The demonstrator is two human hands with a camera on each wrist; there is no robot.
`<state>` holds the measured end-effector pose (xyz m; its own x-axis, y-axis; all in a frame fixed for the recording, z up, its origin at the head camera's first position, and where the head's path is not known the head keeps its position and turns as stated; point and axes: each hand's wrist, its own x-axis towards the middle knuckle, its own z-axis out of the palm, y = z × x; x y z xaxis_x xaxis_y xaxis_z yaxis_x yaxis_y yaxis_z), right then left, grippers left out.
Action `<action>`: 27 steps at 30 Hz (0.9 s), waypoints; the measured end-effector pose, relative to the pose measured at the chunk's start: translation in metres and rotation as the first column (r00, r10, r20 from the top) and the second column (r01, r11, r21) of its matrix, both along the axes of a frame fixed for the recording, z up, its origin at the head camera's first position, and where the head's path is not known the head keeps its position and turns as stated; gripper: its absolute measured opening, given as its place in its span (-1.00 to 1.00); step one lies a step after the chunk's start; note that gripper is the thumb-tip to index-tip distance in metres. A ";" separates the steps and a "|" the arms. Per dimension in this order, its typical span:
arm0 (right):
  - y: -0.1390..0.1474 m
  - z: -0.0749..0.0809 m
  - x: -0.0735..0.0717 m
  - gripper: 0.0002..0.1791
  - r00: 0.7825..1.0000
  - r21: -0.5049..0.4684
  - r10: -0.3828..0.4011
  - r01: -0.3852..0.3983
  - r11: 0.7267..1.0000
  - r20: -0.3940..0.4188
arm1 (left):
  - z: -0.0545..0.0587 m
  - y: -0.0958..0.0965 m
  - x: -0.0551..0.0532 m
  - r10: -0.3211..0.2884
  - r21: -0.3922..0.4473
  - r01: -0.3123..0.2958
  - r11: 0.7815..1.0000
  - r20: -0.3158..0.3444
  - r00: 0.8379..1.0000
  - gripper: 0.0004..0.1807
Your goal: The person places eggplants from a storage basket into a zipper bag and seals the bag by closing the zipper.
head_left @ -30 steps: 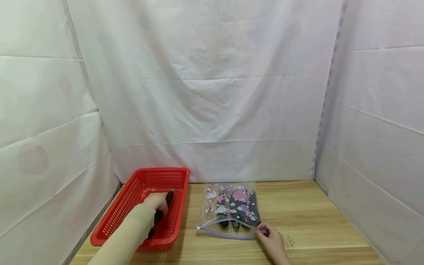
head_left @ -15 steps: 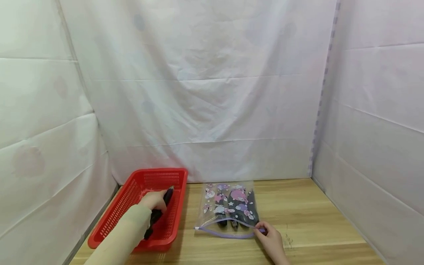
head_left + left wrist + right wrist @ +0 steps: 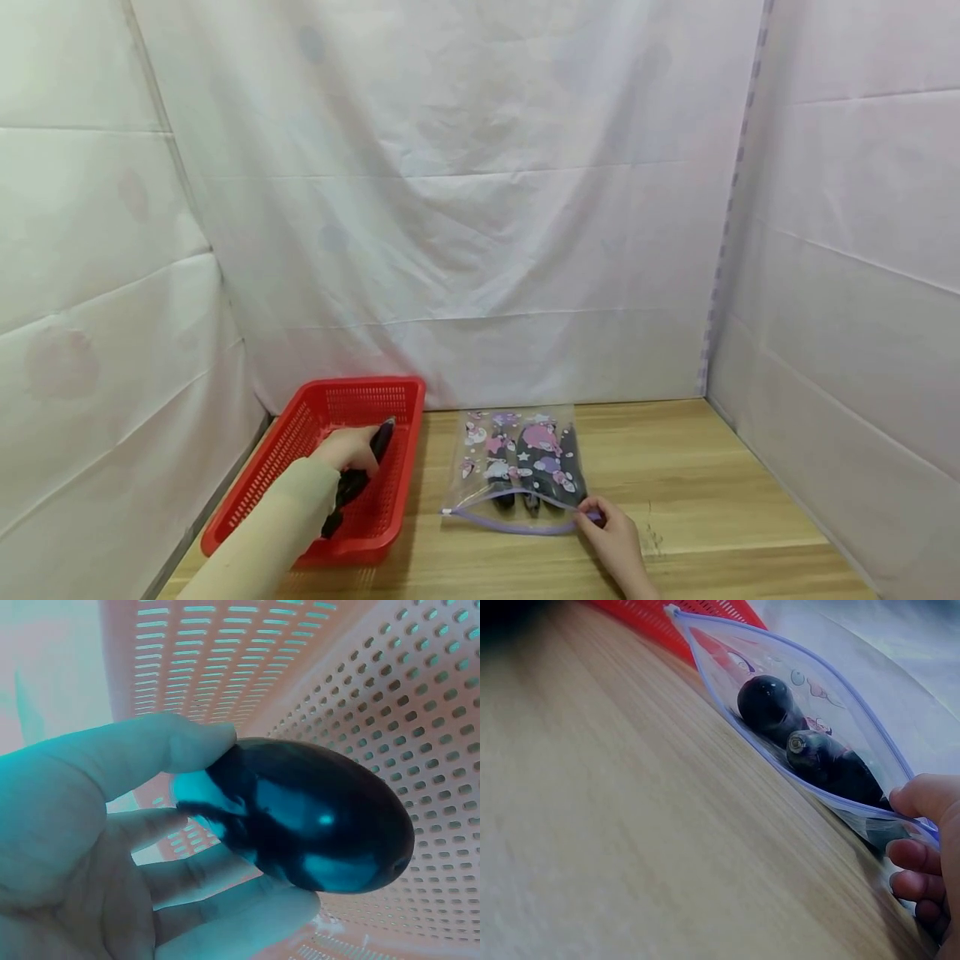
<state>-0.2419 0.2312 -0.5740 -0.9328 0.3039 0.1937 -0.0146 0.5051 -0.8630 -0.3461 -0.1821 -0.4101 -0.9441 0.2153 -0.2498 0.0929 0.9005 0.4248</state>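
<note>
Inside the red basket [image 3: 411,483], my left hand [image 3: 347,450] grips a dark, glossy eggplant [image 3: 330,817]. The left wrist view shows the thumb over its top and the fingers beneath it. On the table lies a clear zip bag [image 3: 463,492] with pink and purple cartoon prints, its purple zip edge parted. Several eggplants [image 3: 766,701] lie in the bag, ends toward the mouth. My right hand [image 3: 617,542] pinches the bag's right corner between thumb and fingers. The zip slider [image 3: 671,610] sits at the other corner.
A wooden table [image 3: 705,475] carries the basket on the left and the bag at its middle. White cloth [image 3: 480,250] hangs behind and along both sides. The basket's perforated walls [image 3: 420,712] rise around the left hand.
The left hand has shifted slightly up and left in the basket with the eggplant. The right hand keeps its pinch on the bag's corner. The head view has shifted slightly.
</note>
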 end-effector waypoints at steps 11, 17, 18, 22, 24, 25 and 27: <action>-0.001 0.005 0.004 -0.86 1.000 0.002 0.007 -0.007 1.000 -0.008 | 0.007 -0.002 0.003 0.034 0.067 -0.038 0.997 0.051 0.998 -0.12; -0.001 0.004 0.003 -0.87 0.999 0.018 -0.009 0.009 1.000 -0.032 | 0.012 -0.006 0.005 0.048 0.144 -0.060 0.988 0.088 0.995 -0.10; -0.001 0.003 0.002 -0.87 0.999 0.017 -0.012 0.013 1.000 -0.034 | 0.012 -0.007 0.005 0.050 0.150 -0.064 0.987 0.096 0.994 -0.09; 0.000 0.001 0.000 -0.87 1.000 0.019 -0.009 0.010 1.000 -0.021 | 0.014 -0.007 0.004 0.036 0.138 -0.051 0.989 0.111 0.993 -0.09; 0.001 0.000 0.000 -0.88 1.000 0.014 -0.011 0.011 1.000 -0.009 | 0.014 -0.007 0.005 0.036 0.136 -0.052 0.989 0.119 0.992 -0.06; 0.001 0.000 0.000 -0.88 1.000 0.020 -0.007 0.007 1.000 -0.009 | 0.014 -0.008 0.005 0.041 0.140 -0.059 0.988 0.126 0.991 -0.05; 0.001 0.000 0.000 -0.89 1.000 0.018 -0.006 0.006 1.000 -0.002 | 0.014 -0.009 0.007 0.045 0.158 -0.067 0.985 0.141 0.989 -0.04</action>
<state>-0.2422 0.2317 -0.5741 -0.9306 0.3060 0.2009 -0.0132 0.5204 -0.8538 -0.3389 -0.1906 -0.3958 -0.9153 0.2109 -0.3431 -0.0247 0.8209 0.5705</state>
